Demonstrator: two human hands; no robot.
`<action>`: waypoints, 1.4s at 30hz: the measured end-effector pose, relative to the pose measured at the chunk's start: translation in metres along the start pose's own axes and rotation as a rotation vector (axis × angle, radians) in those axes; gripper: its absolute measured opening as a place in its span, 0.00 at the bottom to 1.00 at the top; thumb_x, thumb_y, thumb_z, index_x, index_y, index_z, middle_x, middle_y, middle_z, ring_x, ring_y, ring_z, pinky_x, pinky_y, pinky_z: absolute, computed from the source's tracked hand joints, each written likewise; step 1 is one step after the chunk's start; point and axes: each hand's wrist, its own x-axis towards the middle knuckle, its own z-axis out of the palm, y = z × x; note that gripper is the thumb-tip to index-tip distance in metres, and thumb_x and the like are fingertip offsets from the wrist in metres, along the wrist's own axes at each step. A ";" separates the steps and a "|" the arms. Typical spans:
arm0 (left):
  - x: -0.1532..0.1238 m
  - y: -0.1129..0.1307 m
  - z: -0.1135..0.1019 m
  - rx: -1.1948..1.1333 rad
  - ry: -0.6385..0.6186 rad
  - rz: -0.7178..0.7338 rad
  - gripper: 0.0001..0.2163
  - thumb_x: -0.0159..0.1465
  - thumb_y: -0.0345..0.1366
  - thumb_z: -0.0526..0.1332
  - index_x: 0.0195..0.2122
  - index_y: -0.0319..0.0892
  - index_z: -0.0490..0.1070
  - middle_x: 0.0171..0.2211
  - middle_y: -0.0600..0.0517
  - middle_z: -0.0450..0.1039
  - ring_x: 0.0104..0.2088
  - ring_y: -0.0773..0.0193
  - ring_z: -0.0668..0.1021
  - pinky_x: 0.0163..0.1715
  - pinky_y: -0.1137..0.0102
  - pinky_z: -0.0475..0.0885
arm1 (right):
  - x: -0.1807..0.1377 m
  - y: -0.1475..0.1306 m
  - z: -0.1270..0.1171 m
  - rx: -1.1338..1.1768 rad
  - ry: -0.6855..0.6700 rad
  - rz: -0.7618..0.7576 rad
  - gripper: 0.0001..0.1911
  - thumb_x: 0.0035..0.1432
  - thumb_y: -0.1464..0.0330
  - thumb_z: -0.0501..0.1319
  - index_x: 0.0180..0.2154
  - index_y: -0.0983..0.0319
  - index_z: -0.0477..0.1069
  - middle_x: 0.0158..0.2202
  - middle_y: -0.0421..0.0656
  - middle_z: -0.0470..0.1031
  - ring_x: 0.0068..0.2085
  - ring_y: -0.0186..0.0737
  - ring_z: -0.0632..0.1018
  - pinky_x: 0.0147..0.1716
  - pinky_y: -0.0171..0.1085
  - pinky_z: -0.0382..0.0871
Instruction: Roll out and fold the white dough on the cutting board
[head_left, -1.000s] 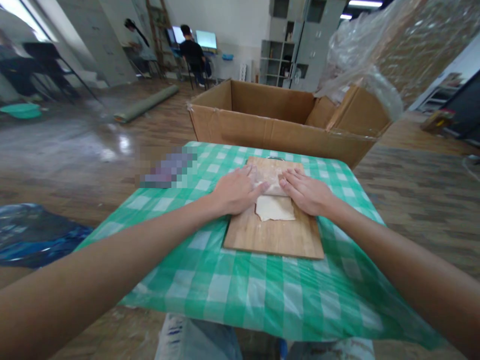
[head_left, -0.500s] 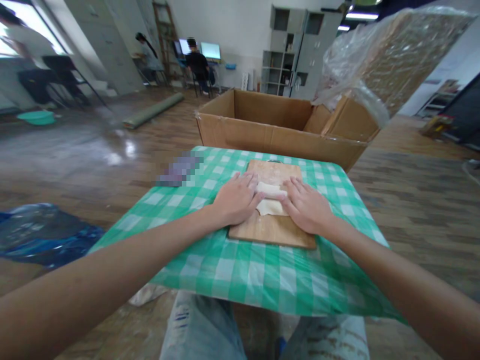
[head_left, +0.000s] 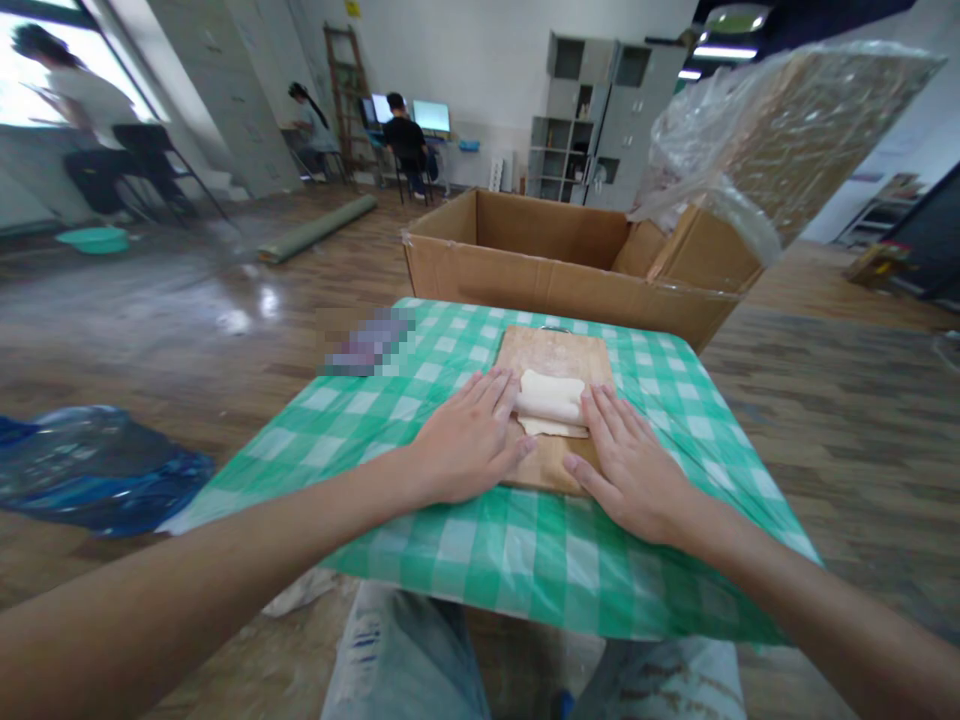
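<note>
the dough roll (head_left: 553,403) lies across the middle of the wooden board (head_left: 551,352), left hand (head_left: 469,440) and right hand (head_left: 634,468) flat and spread at its ends, and i'd keep pressure light and even so it rolls tight without squashing.

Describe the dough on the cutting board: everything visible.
The dough is a pale, off-white sheet, partly rolled into a short log lying crosswise, with flat edges showing in front of and behind the roll. It rests on the wooden cutting board, about mid-board, which sits on the green checked tablecloth. The left hand and right hand lie flat, palms down, at either side, fingertips at the roll's ends.
</note>
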 end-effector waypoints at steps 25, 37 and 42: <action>0.055 -0.026 0.019 0.072 0.055 0.020 0.29 0.78 0.44 0.38 0.63 0.32 0.69 0.68 0.35 0.65 0.70 0.45 0.66 0.69 0.51 0.58 | 0.055 0.036 0.005 -0.054 -0.058 0.005 0.39 0.76 0.51 0.37 0.69 0.75 0.60 0.72 0.62 0.60 0.73 0.57 0.60 0.70 0.54 0.57; -0.023 0.012 0.010 0.055 0.050 0.016 0.36 0.77 0.52 0.41 0.75 0.27 0.47 0.76 0.35 0.45 0.77 0.47 0.47 0.74 0.53 0.43 | -0.016 -0.007 -0.011 -0.056 -0.004 -0.080 0.45 0.73 0.46 0.46 0.75 0.72 0.47 0.76 0.59 0.50 0.76 0.58 0.53 0.73 0.58 0.51; -0.044 0.019 0.007 0.037 0.051 0.032 0.36 0.76 0.53 0.45 0.75 0.28 0.47 0.76 0.35 0.47 0.77 0.45 0.47 0.74 0.51 0.46 | -0.034 -0.019 -0.016 -0.064 -0.016 -0.098 0.45 0.73 0.46 0.47 0.75 0.73 0.47 0.76 0.59 0.50 0.76 0.58 0.52 0.72 0.58 0.53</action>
